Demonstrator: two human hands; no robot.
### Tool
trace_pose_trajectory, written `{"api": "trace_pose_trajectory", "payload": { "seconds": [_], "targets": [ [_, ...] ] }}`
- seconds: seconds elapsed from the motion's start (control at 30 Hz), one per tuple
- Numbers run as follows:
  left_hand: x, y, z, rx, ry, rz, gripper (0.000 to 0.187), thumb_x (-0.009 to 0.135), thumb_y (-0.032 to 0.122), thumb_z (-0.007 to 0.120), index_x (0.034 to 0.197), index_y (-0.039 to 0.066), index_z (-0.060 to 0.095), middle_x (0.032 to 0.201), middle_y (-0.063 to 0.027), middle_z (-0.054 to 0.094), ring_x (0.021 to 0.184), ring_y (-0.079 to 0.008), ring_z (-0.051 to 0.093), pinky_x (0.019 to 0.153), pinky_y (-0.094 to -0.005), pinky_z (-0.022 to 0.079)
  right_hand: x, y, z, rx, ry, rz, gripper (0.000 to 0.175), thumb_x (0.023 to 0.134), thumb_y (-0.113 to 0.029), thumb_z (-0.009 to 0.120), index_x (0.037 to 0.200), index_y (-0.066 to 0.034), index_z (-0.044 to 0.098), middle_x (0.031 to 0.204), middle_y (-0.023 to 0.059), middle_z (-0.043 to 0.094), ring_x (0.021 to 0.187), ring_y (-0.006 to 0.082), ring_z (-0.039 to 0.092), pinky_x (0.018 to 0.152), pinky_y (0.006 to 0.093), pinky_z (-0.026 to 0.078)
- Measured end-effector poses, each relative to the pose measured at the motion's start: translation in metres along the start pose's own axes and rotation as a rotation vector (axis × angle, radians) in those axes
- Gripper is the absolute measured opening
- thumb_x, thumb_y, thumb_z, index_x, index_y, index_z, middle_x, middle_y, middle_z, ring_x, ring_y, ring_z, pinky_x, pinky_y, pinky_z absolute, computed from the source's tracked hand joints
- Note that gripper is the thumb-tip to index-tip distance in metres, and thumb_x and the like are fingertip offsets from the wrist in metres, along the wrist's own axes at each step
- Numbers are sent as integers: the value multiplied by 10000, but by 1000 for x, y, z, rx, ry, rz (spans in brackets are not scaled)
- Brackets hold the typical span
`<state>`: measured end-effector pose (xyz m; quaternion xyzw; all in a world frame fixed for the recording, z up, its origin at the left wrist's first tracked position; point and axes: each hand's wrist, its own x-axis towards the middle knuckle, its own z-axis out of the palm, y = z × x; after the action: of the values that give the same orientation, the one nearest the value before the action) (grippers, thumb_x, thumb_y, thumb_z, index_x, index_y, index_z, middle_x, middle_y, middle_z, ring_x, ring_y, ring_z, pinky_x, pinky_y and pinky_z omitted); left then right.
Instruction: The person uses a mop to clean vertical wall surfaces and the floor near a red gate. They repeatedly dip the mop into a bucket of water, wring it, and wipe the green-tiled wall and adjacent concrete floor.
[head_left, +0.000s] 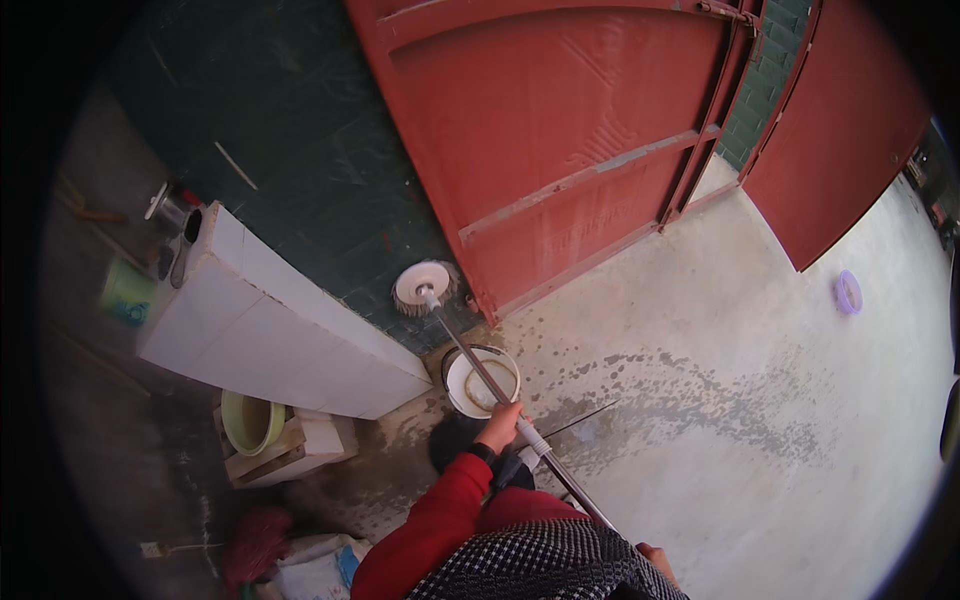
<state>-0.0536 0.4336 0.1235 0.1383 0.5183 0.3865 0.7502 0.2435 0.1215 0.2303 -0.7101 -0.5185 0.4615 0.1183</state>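
Note:
A round-headed mop slants across the view. Its white disc with greyish strands is up against the dark green tiled wall, close to the red door's edge. My left hand grips the metal pole just above its white collar. At the bottom of the view my right hand is closed about the pole's near end, partly hidden by my checked garment. Beneath the pole stands a white bucket with some water in it.
A red metal door fills the upper middle; another red door leaf hangs at right. A white tiled partition stands left, with a green basin beside its base. A purple basin sits on the wet-spotted concrete floor.

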Motion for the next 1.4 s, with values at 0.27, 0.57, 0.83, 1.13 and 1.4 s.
{"api": "trace_pose_trajectory", "payload": {
  "seconds": [0.27,0.57,0.83,1.13,1.4],
  "targets": [
    [-65,37,57,55,-112,244,103,824,109,462,746,42,448,682,-72,492,594,-247,552,564,-397,481,-12,6,-10,-10,76,114,349,665,-296,634,632,22,494,567,221,526,559,401,519,506,424,418],
    [-5,5,26,139,36,115,86,779,88,457,721,26,449,655,-80,489,541,-242,538,520,-393,473,3,-8,-4,-8,20,159,368,655,-317,636,633,23,496,569,222,529,568,396,528,509,422,425],
    [63,-37,-6,-6,100,11,126,786,111,449,711,13,421,636,-89,467,514,-230,527,492,-389,491,36,-33,-5,-262,-8,226,376,623,-356,663,607,-24,485,542,178,535,546,378,534,498,438,432],
    [111,-47,-35,-121,142,-131,117,793,125,465,741,34,414,663,-81,449,532,-226,508,523,-408,489,85,-46,0,-356,-62,239,351,626,-329,669,620,-36,474,539,174,535,532,376,533,486,444,430],
    [137,-50,-61,-112,206,-196,148,802,139,451,726,24,398,634,-81,414,531,-226,463,511,-421,460,112,-61,8,-345,-58,132,324,634,-317,659,646,-45,483,551,172,542,553,377,542,499,446,439]
  ]
}}
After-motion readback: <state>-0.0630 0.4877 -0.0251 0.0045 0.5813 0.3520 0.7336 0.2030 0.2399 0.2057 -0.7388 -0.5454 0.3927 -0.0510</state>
